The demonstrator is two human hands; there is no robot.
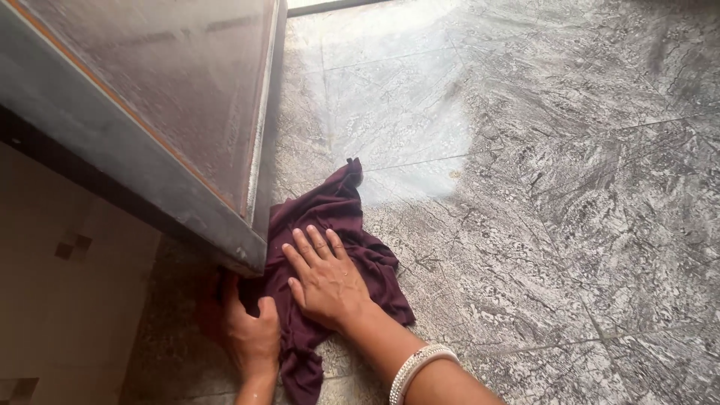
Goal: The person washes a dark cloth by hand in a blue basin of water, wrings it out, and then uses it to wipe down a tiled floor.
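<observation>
On the grey marbled stone floor (540,225), close to the picture's lower edge and just beside the bottom corner of a metal-edged door (187,105):

Item 1, maroon cloth (330,217). Crumpled, soft fabric, lying flat on the floor with one pointed end stretching away toward the lighter, shiny patch of tile (405,120). Its left side touches the lower edge of the door; its near end trails toward the bottom edge of the picture between the two arms.

Item 2, right hand (326,277). Palm down, fingers spread and extended, pressed flat on the middle of the cloth; not closed around it. White bangles (416,367) sit on the wrist.

Item 3, left hand (251,330). Rests at the cloth's left margin, under the door's bottom corner, fingers curled against the fabric edge; whether it actually clutches the cloth cannot be told, since shadow hides the fingertips.

Item 4, door. Dull grey-brown panel with a thin orange strip along its frame, tilted across the upper left.

Item 5, beige wall tiles (67,270). Lower left, with small brown square insets; no labels or packages visible.
</observation>
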